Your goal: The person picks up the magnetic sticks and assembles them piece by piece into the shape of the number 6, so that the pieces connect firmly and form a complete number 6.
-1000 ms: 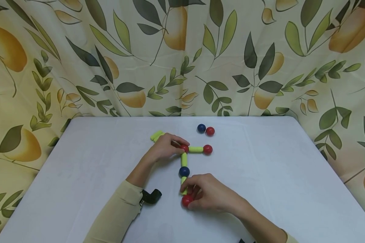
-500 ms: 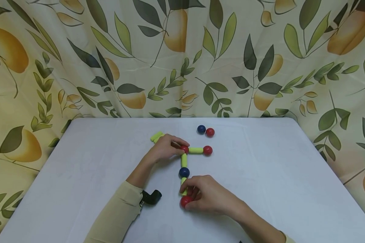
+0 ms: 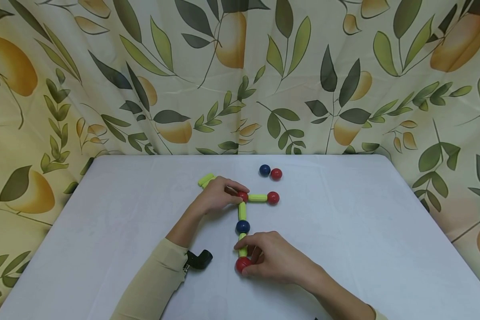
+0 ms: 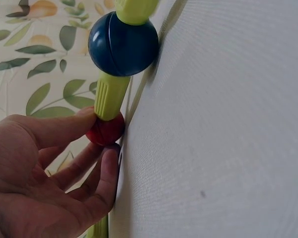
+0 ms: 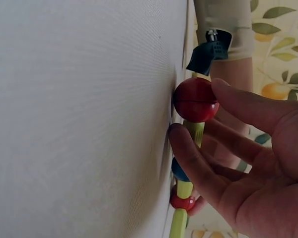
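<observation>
Red and blue balls joined by yellow-green rods form an angled chain on the white table. My left hand [image 3: 220, 194] pinches the red corner ball [image 4: 108, 130] between thumb and fingers. From there one rod [image 3: 258, 198] runs right to another red ball [image 3: 273, 198]. A second rod [image 4: 111, 96] leads toward me to a blue ball [image 4: 123, 44]. Past it, a third rod [image 3: 242, 251] reaches the near red ball [image 5: 195, 100]. My right hand [image 3: 278, 258] has its thumb on that ball and its fingers curled across the third rod, partly hiding it.
Beyond the chain lie a loose blue ball [image 3: 265, 170] and a loose red ball [image 3: 276, 174]. Several spare yellow-green rods [image 3: 206, 179] lie behind my left hand, partly covered. A black wrist camera [image 3: 200, 259] sticks out from my left sleeve. Patterned curtain [image 3: 240, 89] hangs behind the table.
The near red ball has shifted slightly left, bringing its rod more in line with the blue ball. My right index finger has moved a little left over the rod. My left hand stays put.
</observation>
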Tool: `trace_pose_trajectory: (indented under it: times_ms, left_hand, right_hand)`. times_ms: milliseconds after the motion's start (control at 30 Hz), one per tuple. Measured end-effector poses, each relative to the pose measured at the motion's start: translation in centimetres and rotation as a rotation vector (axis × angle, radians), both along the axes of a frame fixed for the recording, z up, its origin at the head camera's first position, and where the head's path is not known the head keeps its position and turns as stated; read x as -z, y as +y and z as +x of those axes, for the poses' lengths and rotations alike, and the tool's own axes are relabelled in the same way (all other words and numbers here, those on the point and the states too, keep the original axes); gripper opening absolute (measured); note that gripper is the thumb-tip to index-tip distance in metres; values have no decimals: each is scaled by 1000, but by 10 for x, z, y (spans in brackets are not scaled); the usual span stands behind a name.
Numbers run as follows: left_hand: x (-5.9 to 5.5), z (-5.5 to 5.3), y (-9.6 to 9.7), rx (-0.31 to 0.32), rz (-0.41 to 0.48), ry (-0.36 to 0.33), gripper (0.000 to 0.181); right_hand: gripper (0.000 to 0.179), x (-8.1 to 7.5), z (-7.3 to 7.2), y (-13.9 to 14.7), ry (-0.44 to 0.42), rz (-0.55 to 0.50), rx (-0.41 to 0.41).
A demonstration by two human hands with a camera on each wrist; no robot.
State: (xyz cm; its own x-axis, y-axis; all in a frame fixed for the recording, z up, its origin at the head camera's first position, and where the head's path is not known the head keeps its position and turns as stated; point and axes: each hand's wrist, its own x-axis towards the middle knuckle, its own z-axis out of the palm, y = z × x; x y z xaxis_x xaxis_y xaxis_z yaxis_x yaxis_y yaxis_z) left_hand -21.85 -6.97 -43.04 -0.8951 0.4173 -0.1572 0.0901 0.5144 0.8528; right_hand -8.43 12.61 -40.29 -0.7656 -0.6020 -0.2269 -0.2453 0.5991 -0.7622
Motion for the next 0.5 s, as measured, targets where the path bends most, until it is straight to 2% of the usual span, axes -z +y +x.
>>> trace_pose_trajectory:
  times_ms: [500]
  left_hand:
    - [1,0,0,0,3,-2,24]
  right_hand:
    - [42,0,-1,-1,3,8,1]
